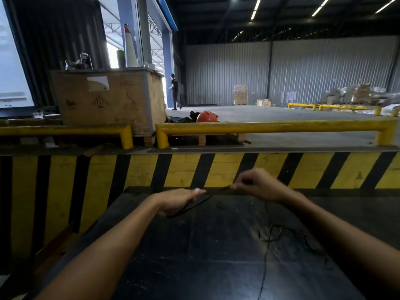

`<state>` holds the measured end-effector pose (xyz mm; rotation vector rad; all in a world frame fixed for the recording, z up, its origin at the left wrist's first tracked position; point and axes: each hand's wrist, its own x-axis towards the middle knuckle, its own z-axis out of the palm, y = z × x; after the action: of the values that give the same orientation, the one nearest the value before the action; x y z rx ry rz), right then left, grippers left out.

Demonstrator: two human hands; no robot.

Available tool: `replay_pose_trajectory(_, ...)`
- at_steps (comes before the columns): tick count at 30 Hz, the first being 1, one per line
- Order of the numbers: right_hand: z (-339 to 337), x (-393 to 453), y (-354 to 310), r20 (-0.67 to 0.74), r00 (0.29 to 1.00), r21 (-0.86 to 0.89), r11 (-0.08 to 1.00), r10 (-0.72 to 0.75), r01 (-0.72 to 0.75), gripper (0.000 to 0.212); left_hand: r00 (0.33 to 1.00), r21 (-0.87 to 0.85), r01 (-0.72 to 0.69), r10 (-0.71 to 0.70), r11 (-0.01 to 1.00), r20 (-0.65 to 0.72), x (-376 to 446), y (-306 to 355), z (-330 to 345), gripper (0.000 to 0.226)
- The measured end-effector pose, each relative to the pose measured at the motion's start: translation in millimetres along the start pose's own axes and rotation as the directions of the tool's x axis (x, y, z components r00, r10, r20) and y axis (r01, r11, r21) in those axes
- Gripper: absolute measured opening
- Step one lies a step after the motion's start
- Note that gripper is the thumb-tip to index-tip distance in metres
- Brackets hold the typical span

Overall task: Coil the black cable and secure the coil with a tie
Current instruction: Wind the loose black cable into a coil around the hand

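Over the far part of a black table (194, 245), both of my hands hold the black cable (218, 190). My left hand (178, 200) is closed around folded strands of it, with a loop sticking out below the palm. My right hand (257, 184) pinches the cable a short way to the right, and the stretch between the hands is taut. More of the thin cable lies loose and tangled on the table at the right and trails toward the near edge. I see no tie.
A yellow-and-black striped wall (216, 169) rises just behind the table. Above it run yellow guard rails (270, 125), with a large wooden crate (108, 98) at the left and an orange helmet (206, 116). A person (175, 90) walks far back on the warehouse floor.
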<state>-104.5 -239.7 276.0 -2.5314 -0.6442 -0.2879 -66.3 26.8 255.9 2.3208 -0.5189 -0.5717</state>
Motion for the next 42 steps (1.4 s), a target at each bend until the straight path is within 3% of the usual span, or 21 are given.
replay_pose_trajectory(3, -19, 17, -7, -0.288, 0.957, 0.001, 1.0, -0.016, 0.017, 0.005, 0.962, -0.129, 0.029, 0.007, 0.991, 0.274, -5, 18, 16, 0.046)
replay_pose_trajectory(6, -7, 22, -6, -0.426, 0.903, 0.058, 0.997, 0.061, -0.04, 0.009, 0.882, -0.439, -0.035, 0.234, 0.898, 0.409, -11, 43, 21, 0.039)
replay_pose_trajectory(7, 3, 20, -4, -0.396, 0.91, 0.133, 0.988, 0.124, -0.076, 0.013, 0.865, -0.529, -0.08, 0.322, 0.845, 0.384, -14, 50, 19, 0.039)
replay_pose_trajectory(9, 36, 7, -3, -0.203, 0.953, 0.287, 0.945, 0.223, -0.16, 0.023, 0.848, -0.678, -0.168, 0.456, 0.716, 0.272, -16, 64, 13, 0.042)
replay_pose_trajectory(11, 80, -10, -12, 0.006, 0.986, 0.272, 0.948, 0.167, -0.163, 0.028, 0.861, -0.747, -0.244, 0.492, 0.619, 0.127, -16, 75, 9, 0.041)
replay_pose_trajectory(13, 120, -27, -30, 0.131, 0.99, 0.203, 0.976, 0.059, -0.085, 0.025, 0.886, -0.759, -0.302, 0.464, 0.577, 0.0, -11, 77, 7, 0.039)
replay_pose_trajectory(15, 140, -38, -41, 0.194, 0.981, 0.17, 0.985, 0.004, -0.038, 0.027, 0.904, -0.715, -0.353, 0.416, 0.603, -0.096, -3, 70, 9, 0.04)
replay_pose_trajectory(16, 140, -41, -40, 0.202, 0.979, 0.146, 0.989, 0.004, -0.034, 0.031, 0.914, -0.648, -0.374, 0.383, 0.664, -0.135, 0, 65, 10, 0.042)
replay_pose_trajectory(19, 112, -40, -24, 0.253, 0.967, 0.029, 0.999, 0.023, -0.032, 0.038, 0.924, -0.317, -0.354, 0.277, 0.88, -0.264, 5, 43, 10, 0.047)
replay_pose_trajectory(21, 81, -36, -11, 0.286, 0.958, -0.009, 1.0, 0.026, -0.025, 0.032, 0.913, -0.032, -0.288, 0.264, 0.957, -0.312, 9, 29, 8, 0.048)
replay_pose_trajectory(24, 25, -20, 5, 0.207, 0.977, -0.01, 0.999, 0.047, -0.046, 0.018, 0.985, 0.174, -0.083, 0.107, 0.981, -0.132, 10, 20, 10, 0.052)
replay_pose_trajectory(27, -19, -6, 12, 0.02, 0.999, -0.073, 0.997, 0.039, -0.038, 0.013, 0.991, 0.148, -0.023, 0.003, 0.989, 0.136, 0, 33, 20, 0.048)
replay_pose_trajectory(29, -29, -1, 18, -0.123, 0.992, -0.079, 0.996, 0.029, -0.039, 0.014, 0.928, -0.14, -0.062, 0.109, 0.988, 0.356, -11, 47, 29, 0.044)
replay_pose_trajectory(30, -27, 0, 20, -0.198, 0.98, -0.023, 0.999, 0.035, -0.04, 0.014, 0.86, -0.372, -0.077, 0.251, 0.925, 0.445, -16, 56, 33, 0.043)
replay_pose_trajectory(31, -20, -1, 21, -0.256, 0.966, 0.079, 0.997, 0.045, -0.026, 0.015, 0.787, -0.595, -0.084, 0.419, 0.8, 0.453, -20, 68, 34, 0.043)
replay_pose_trajectory(33, 9, -4, 12, -0.274, 0.957, 0.337, 0.942, 0.096, 0.002, 0.018, 0.699, -0.85, -0.164, 0.667, 0.501, 0.259, -26, 97, 29, 0.047)
replay_pose_trajectory(35, 55, -12, -1, -0.177, 0.975, 0.416, 0.908, 0.132, -0.047, 0.025, 0.736, -0.881, -0.308, 0.677, 0.358, 0.018, -30, 125, 20, 0.046)
replay_pose_trajectory(37, 94, -20, -12, -0.068, 0.993, 0.324, 0.943, 0.101, -0.073, 0.034, 0.81, -0.808, -0.42, 0.573, 0.413, -0.128, -25, 135, 12, 0.043)
replay_pose_trajectory(39, 112, -27, -14, 0.007, 0.998, 0.271, 0.961, 0.056, -0.056, 0.039, 0.846, -0.674, -0.488, 0.491, 0.554, -0.209, -15, 126, 12, 0.043)
replay_pose_trajectory(42, 103, -32, -3, 0.066, 0.997, 0.178, 0.983, 0.04, -0.051, 0.038, 0.818, -0.184, -0.533, 0.448, 0.826, -0.361, -4, 98, 11, 0.043)
